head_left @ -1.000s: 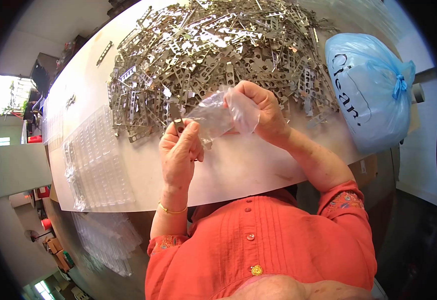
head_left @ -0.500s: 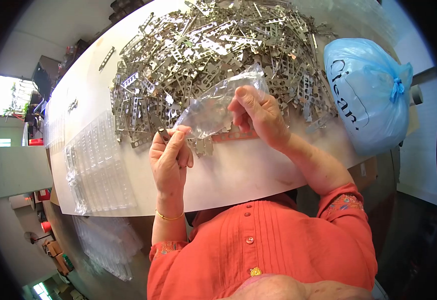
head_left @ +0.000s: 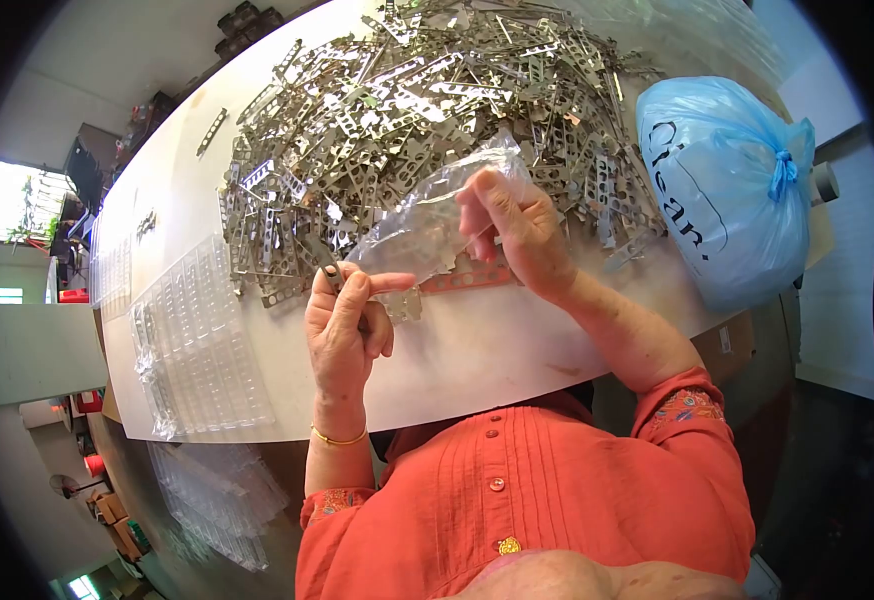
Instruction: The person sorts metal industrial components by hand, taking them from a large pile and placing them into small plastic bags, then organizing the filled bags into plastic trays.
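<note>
A clear plastic bag (head_left: 422, 225) spans the space between my two hands, above the near edge of a large heap of perforated metal strips (head_left: 387, 120). My right hand (head_left: 522, 235) pinches the bag's right side between thumb and fingers. On the left, my left hand (head_left: 342, 320) is closed around a small dark tool (head_left: 329, 268) whose tip points up, and its index finger stretches right along the bag's lower edge. Under the bag lies a reddish perforated strip (head_left: 467, 276).
Clear plastic trays (head_left: 202, 340) lie on the left of the white table (head_left: 477, 365), with more trays (head_left: 222, 495) below its edge. A tied blue bag (head_left: 727, 190) stands at the right. One loose strip (head_left: 212, 132) lies left of the heap.
The index finger of my left hand has stretched out to the right along the bag. My right hand has hardly moved and still pinches the bag.
</note>
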`<action>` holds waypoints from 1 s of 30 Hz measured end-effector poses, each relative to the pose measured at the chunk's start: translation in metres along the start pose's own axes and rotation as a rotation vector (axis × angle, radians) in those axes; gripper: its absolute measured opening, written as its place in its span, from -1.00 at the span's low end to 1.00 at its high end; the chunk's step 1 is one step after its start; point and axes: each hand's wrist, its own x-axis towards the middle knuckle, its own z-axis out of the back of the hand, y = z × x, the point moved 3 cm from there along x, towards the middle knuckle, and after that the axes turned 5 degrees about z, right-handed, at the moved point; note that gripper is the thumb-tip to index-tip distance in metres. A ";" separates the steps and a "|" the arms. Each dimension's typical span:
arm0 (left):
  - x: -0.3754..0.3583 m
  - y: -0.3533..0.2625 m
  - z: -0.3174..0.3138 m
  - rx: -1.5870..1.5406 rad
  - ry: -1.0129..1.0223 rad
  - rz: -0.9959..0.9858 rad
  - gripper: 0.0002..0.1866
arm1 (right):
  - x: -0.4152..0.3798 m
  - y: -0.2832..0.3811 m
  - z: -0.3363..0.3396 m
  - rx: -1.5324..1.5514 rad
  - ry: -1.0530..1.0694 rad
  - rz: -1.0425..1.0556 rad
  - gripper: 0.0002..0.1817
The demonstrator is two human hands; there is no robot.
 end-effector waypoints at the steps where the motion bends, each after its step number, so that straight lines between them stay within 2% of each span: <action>1: -0.001 0.000 -0.001 0.034 0.010 0.015 -0.89 | 0.001 0.000 0.002 0.001 -0.001 0.000 -0.58; 6: -0.002 0.004 0.000 0.081 0.067 0.001 -0.80 | 0.002 0.004 0.005 0.045 -0.006 0.024 -0.59; 13: -0.001 0.005 -0.002 0.133 0.023 0.059 -0.72 | 0.003 0.008 0.003 0.029 0.015 0.004 -0.57; 17: 0.001 0.007 0.000 0.141 -0.021 0.037 -0.63 | 0.004 0.010 0.004 0.089 0.026 0.052 -0.55; 25: 0.002 0.008 -0.002 0.126 -0.074 0.003 -0.61 | 0.006 0.017 0.010 0.049 -0.044 0.192 -0.57; 28: 0.002 0.008 -0.004 0.131 -0.090 -0.010 -0.60 | 0.008 0.017 0.009 0.186 -0.036 0.209 -0.61; 30: 0.002 0.008 -0.007 0.133 -0.101 -0.019 -0.59 | 0.009 0.016 0.003 0.232 -0.032 0.147 -0.64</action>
